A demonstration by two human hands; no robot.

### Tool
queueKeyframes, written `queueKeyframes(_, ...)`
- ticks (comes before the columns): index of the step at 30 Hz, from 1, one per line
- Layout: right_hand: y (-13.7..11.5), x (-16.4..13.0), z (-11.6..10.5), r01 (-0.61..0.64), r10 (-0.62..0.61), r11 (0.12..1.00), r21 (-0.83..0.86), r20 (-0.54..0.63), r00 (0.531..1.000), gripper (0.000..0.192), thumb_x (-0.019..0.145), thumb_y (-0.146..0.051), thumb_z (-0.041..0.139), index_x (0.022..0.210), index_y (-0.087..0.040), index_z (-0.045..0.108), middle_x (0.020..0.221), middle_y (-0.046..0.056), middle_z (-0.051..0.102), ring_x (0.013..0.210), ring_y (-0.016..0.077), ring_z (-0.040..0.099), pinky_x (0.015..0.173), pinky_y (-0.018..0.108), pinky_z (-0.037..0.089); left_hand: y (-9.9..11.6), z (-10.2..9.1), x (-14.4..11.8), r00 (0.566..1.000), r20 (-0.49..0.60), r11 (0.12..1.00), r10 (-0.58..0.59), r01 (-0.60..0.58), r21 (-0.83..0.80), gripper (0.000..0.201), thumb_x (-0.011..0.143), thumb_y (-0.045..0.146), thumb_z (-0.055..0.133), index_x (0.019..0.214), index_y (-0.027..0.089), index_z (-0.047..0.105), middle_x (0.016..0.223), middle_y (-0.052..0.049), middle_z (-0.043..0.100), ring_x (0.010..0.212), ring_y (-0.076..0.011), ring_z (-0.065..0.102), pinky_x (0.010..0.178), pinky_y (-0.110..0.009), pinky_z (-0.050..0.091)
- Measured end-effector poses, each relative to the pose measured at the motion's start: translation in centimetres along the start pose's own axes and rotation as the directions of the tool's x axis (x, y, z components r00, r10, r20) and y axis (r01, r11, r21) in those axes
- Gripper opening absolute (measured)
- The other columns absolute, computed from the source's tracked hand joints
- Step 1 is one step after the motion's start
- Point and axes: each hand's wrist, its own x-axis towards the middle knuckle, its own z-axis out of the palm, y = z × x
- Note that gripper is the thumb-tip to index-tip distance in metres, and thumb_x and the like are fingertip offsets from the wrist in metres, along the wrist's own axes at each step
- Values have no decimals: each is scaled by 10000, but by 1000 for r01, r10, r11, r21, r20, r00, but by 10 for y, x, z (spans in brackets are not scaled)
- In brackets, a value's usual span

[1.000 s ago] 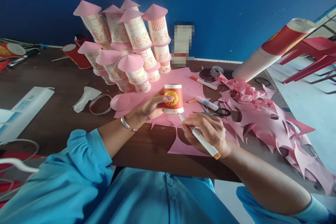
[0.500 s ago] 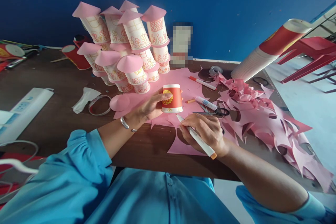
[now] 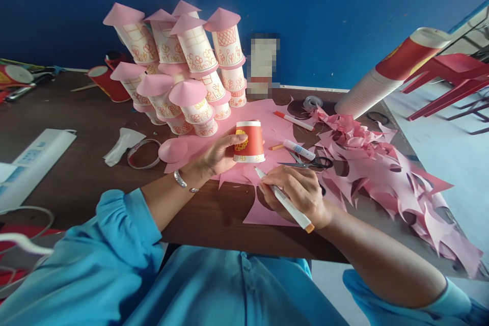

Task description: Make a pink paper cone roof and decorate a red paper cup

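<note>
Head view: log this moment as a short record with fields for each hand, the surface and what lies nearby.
left hand: grips the upturned red paper cup by its side
right hand: holds a white marker, tip near the cup's rim
surface: cup stands on pink paper on a dark wooden table
nearby right: scissors, glue stick, pink paper scraps
behind: decorated cup towers with pink cone roofs

A pixelated, blurred pale block (image 3: 263, 65) stands against the blue wall, unreadable, and the red plastic chair (image 3: 458, 81) is cut off by the right edge.
</note>
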Motion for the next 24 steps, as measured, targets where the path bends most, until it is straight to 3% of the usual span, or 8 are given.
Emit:
queueKeyframes(9,2,-1,1,-3,3,1000,3,4,1000,174,998,-93,697,1055,-238,621,771,-20,764,620,144,744,577,248,594,-3,-4,0,1000,2,1000,8,-8,11,376,879,380,848,1175,162,769,1245,-160,820,1181,-318,755,982,-419,582)
queueKeyframes(13,2,-2,1,5,-5,1000,2,2,1000,195,978,-76,711,1062,-229,625,783,-11,767,628,156,750,593,257,605,-1,-1,0,1000,-12,1000,-2,2,-4,445,846,392,879,1222,185,762,1236,-130,824,1154,-305,759,981,-427,591)
queueKeyframes(18,2,-2,0,6,-6,1000,3,6,1000,208,971,-77,714,1080,-231,626,806,-3,771,654,163,761,616,262,615,0,0,1,999,-31,999,5,-6,-32,401,822,411,896,1134,200,759,1195,-97,830,1131,-295,764,1009,-450,597)
queueKeyframes(24,2,0,1,16,-16,1000,-3,-1,1000,189,991,-95,701,1092,-227,613,825,11,781,646,162,757,594,257,606,-3,-1,1,999,-2,997,34,-34,62,511,848,481,887,1247,198,739,1165,-110,827,1085,-283,771,940,-405,592)
